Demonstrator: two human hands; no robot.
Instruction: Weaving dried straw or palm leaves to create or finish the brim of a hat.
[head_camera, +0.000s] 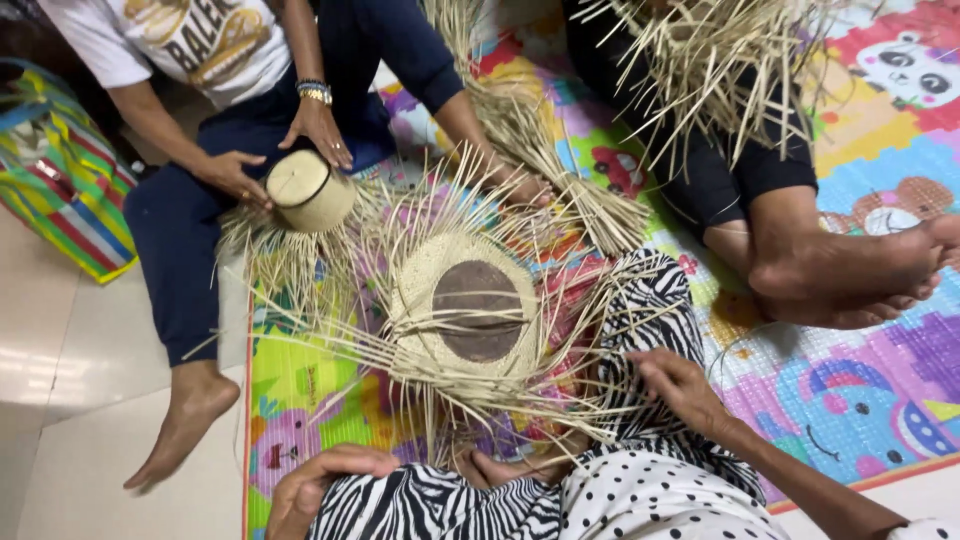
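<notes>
Right hand (680, 385) fingers pinch straw strands (610, 345) of half-woven hat (470, 310); left hand (320, 480) loosely curled on knee; co-worker's hat crown (308, 190) at ten o'clock.

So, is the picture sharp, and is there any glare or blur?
Head view: light is soft and even, shadows faint; pale glare on the tile floor at left; the woven hat in the middle is fairly sharp; the straw ends at the top edge and the left hand look slightly blurred.
</notes>
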